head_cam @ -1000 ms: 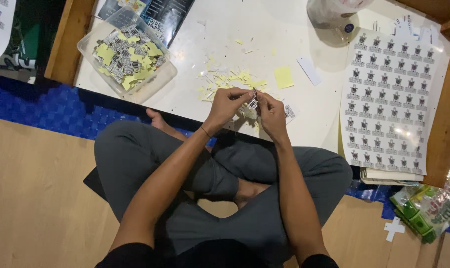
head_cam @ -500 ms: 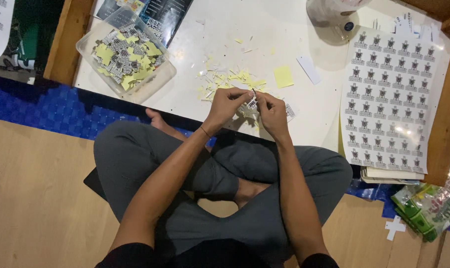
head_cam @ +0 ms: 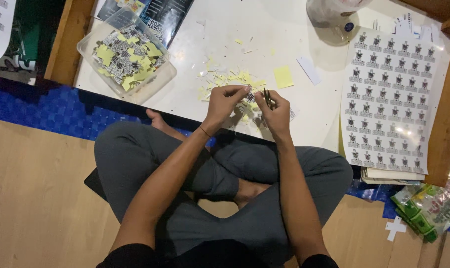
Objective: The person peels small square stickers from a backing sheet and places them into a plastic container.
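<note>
1. I see a low white table (head_cam: 195,54) with wooden edges. On its far-left part stands a clear plastic tub (head_cam: 127,55) full of cut stickers and yellow backing pieces.
2. On the right lies a printed sticker sheet (head_cam: 391,97), flat and well apart from my hands. A loose yellow square (head_cam: 283,77) and a white strip (head_cam: 309,70) lie between it and the scrap pile (head_cam: 225,82).
3. A pale round container (head_cam: 334,15) stands at the far edge. A green packet (head_cam: 426,208) lies on the floor, near right.
4. Nothing blocks the way between my hands and the table's near edge.
5. My left hand (head_cam: 224,101) has its fingers pinched narrow on a small cut sticker (head_cam: 248,94), held just above the scraps.
6. My right hand (head_cam: 277,111) is closed around slim dark tweezers (head_cam: 267,98), their tips touching the sticker.
</note>
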